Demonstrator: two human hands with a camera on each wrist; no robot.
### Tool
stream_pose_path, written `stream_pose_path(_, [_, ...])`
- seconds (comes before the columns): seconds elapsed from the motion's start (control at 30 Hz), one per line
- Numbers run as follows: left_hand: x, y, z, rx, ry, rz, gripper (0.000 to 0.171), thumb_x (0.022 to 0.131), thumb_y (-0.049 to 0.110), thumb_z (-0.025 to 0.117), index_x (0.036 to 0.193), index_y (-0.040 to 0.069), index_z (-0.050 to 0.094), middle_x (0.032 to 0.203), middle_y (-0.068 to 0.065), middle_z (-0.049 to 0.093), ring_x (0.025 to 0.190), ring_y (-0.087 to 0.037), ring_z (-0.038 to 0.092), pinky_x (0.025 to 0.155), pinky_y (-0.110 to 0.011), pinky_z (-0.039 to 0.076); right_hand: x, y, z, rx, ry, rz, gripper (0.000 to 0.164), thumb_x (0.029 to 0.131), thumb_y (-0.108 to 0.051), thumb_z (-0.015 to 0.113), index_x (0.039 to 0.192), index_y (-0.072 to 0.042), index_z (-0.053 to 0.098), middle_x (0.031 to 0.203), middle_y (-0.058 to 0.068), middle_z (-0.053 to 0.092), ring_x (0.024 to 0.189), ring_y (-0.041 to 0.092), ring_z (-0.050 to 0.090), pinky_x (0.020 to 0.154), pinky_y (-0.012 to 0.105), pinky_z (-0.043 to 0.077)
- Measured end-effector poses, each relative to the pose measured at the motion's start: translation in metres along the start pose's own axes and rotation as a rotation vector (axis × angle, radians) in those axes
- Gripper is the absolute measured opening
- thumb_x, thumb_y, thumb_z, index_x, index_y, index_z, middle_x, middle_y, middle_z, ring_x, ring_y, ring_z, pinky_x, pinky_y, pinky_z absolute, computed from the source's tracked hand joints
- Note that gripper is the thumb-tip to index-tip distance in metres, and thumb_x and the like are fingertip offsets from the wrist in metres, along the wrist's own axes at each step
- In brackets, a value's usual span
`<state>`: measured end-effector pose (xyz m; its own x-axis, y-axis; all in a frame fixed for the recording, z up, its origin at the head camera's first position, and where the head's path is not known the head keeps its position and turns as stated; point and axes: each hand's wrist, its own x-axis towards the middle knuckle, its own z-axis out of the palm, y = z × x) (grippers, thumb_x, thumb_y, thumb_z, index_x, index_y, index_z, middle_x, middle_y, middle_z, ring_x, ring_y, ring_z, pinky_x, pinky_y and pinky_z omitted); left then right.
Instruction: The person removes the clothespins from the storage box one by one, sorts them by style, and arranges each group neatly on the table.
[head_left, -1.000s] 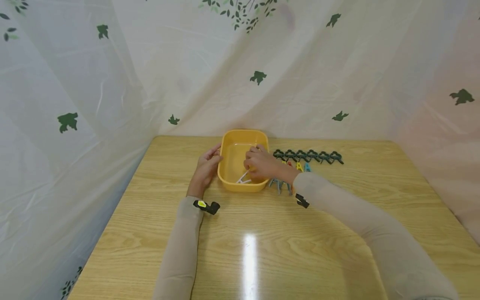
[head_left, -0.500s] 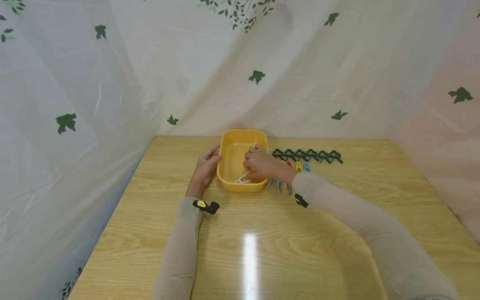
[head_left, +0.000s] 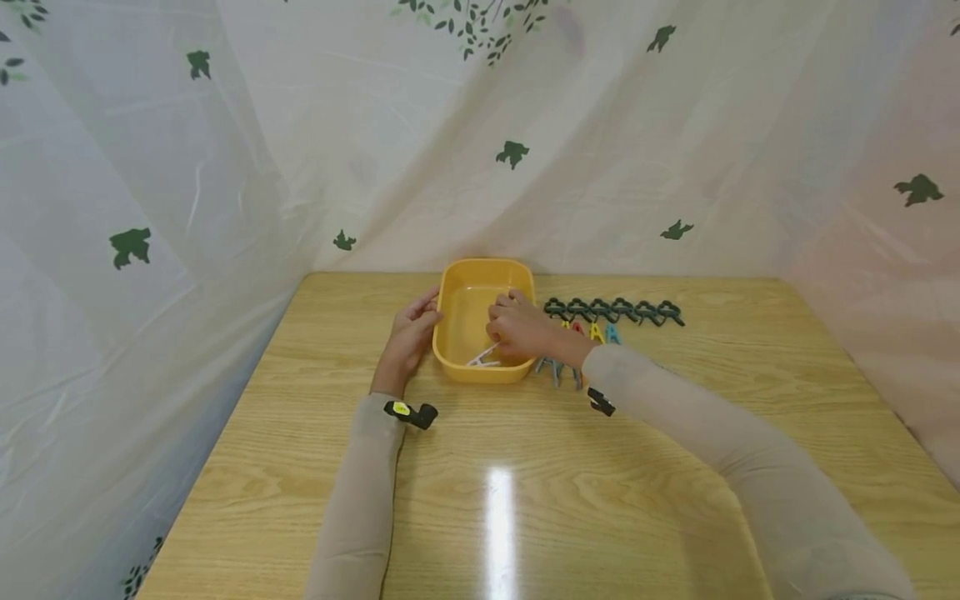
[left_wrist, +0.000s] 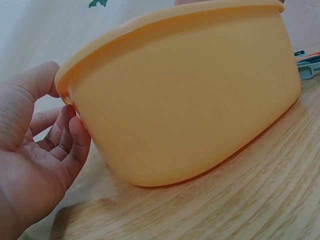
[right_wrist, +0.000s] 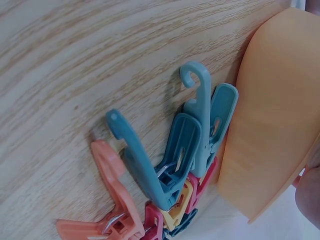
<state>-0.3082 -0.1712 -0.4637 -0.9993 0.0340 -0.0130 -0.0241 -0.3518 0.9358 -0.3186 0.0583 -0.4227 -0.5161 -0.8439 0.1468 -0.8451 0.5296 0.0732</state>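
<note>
A yellow plastic basin [head_left: 486,375] stands at the back of the wooden table. My left hand [head_left: 407,337] holds its left side; in the left wrist view the thumb lies at the rim and the bent fingers [left_wrist: 75,142] touch the wall below it. My right hand [head_left: 519,325] reaches over the right rim into the basin with curled fingers. Under them lies a white clothespin [head_left: 482,360], one leg running up to the fingertips, which are mostly hidden from the head camera. Only a sliver of the right hand [right_wrist: 308,200] shows in the right wrist view.
Right of the basin, a row of dark green clips [head_left: 615,310] lies along the back. In front are small coloured clothespins [head_left: 597,333], partly covered by my right wrist. Hooked teal clothespins [right_wrist: 137,160] and an orange clothespin [right_wrist: 112,195] lie nearest. A patterned curtain [head_left: 420,167] hangs behind.
</note>
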Motion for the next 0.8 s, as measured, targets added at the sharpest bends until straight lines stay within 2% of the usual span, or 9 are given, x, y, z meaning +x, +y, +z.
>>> stream_pose_path(0.2, [0.0000, 0.0003, -0.0002, 0.004, 0.006, -0.011, 0.051, 0.084, -0.008, 0.052, 0.135, 0.001, 0.048, 0.099, 0.000, 0.048, 0.091, -0.008, 0.046, 0.071, -0.012, 0.044, 0.0000, 0.0000, 0.0004, 0.001, -0.014, 0.018, 0.013, 0.078, -0.020, 0.072, 0.070, -0.021, 0.062, 0.083, -0.003, 0.055, 0.087, 0.019, 0.042, 0.095, 0.047, 0.029])
stream_pose_path(0.43, [0.0002, -0.0002, 0.0001, 0.002, 0.004, -0.009, 0.052, 0.084, -0.009, 0.052, 0.135, 0.000, 0.048, 0.098, 0.000, 0.048, 0.091, -0.008, 0.047, 0.072, -0.013, 0.045, -0.0014, -0.0010, -0.0020, 0.007, -0.016, 0.047, 0.013, 0.080, -0.019, 0.070, 0.071, -0.018, 0.061, 0.083, -0.001, 0.055, 0.087, 0.020, 0.042, 0.093, 0.046, 0.028])
stream_pose_path(0.8, [0.0019, -0.0012, -0.0007, 0.009, 0.017, -0.015, 0.052, 0.084, -0.007, 0.053, 0.134, 0.002, 0.049, 0.099, -0.001, 0.048, 0.092, -0.009, 0.047, 0.073, -0.013, 0.045, -0.0040, -0.0013, -0.0017, -0.032, 0.089, 0.056, 0.013, 0.080, -0.011, 0.064, 0.070, -0.016, 0.060, 0.082, 0.001, 0.055, 0.084, 0.022, 0.041, 0.087, 0.045, 0.030])
